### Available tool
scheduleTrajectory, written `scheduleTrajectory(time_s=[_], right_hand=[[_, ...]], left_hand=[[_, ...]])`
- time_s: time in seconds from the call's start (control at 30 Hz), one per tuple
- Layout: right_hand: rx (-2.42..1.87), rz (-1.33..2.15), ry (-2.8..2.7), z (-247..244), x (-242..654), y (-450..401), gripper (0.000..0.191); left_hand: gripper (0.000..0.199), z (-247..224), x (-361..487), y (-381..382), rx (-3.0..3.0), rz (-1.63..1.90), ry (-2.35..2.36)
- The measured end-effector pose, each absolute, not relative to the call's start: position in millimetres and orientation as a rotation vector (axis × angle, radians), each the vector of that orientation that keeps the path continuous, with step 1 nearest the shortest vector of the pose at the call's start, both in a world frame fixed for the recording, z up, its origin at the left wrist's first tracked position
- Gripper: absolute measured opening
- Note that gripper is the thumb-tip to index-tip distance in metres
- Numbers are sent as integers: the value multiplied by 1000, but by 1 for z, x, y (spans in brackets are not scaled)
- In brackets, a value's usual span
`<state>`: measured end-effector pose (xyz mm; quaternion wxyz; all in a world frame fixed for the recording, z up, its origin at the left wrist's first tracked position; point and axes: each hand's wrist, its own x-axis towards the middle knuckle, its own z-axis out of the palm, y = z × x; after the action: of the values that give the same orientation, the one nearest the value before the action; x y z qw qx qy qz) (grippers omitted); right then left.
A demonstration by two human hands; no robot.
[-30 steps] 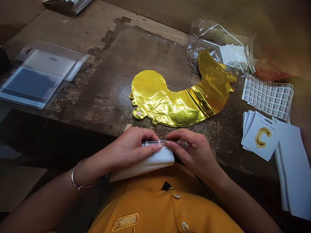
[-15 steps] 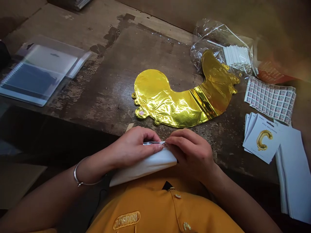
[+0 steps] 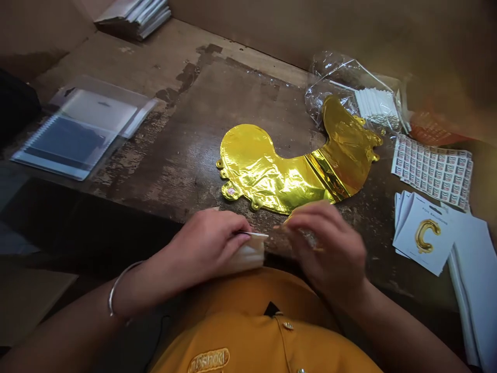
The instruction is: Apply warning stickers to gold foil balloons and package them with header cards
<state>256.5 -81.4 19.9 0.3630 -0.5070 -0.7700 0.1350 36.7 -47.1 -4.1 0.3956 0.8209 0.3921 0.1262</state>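
My left hand [image 3: 212,241] pinches a folded white paper piece [image 3: 248,254] near the table's front edge, its fingers closed on it. To its right, my right hand [image 3: 326,243] is apart from the paper, blurred, with thumb and fingers together around something small and thin that I cannot make out. Just beyond both hands a gold foil balloon [image 3: 256,166], curved like a C, lies flat with small tabs along its edge. My right fingertips overlap the balloon's lower edge in view.
Clear plastic sleeves [image 3: 81,129] lie at the left, a paper stack [image 3: 135,18] at the back left. On the right are white sticks [image 3: 376,106] in clear plastic, sticker sheets [image 3: 433,171], printed balloon cards [image 3: 423,233] and long white sheets [image 3: 476,274].
My right hand has moved right and away from the white paper. My left hand still holds the paper, which now sits lower and shows less. The view has shifted slightly.
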Motion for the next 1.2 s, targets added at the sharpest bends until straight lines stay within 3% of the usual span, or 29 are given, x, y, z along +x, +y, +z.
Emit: scheduleTrajectory(time_s=[0.13, 0.3, 1.2], right_hand=[[-1556, 593, -1537, 20, 247, -38, 7], [-1589, 897, -1524, -16, 218, 5, 12], [-1771, 541, -1851, -35, 200, 8, 14]], left_hand=[[17, -6, 28, -45, 2611, 433, 974], [17, -21, 23, -29, 2647, 380, 924], [14, -31, 19, -22, 2603, 399, 885]])
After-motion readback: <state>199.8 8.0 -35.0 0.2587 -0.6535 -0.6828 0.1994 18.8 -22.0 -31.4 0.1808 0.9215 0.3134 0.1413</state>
